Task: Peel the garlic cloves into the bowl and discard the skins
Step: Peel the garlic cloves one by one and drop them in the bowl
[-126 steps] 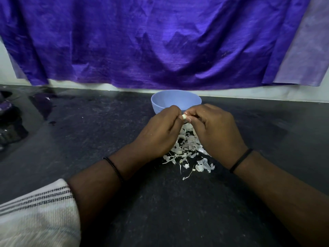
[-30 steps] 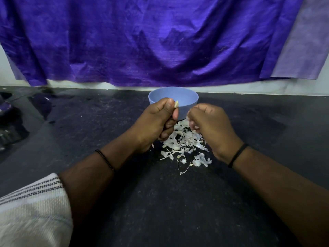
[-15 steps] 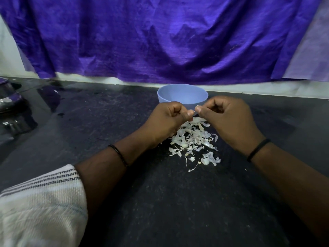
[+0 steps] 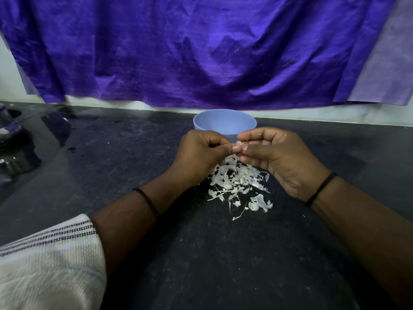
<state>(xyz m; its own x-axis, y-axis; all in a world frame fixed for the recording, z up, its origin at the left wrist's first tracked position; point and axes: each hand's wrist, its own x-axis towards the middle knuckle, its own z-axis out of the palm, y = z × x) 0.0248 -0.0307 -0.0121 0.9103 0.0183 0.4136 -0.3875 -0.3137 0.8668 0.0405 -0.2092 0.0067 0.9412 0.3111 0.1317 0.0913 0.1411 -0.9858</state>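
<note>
A light blue bowl (image 4: 224, 121) stands on the black counter (image 4: 201, 253) near the back wall; its inside is hidden from this angle. Just in front of it my left hand (image 4: 201, 153) and my right hand (image 4: 274, 157) meet fingertip to fingertip. Both pinch a small pale garlic clove (image 4: 240, 143), mostly hidden by the fingers. Under the hands and toward me lies a loose pile of white garlic skins (image 4: 237, 182) on the counter.
A purple cloth (image 4: 201, 52) hangs down the wall behind the bowl. Dark shiny kitchenware (image 4: 11, 142) sits at the far left edge of the counter. My striped pale sleeve (image 4: 49, 260) fills the lower left corner.
One second ago the hands were apart, the left holding the clove up by the bowl. They have come together, and the right hand's fingers have since loosened around the clove.
</note>
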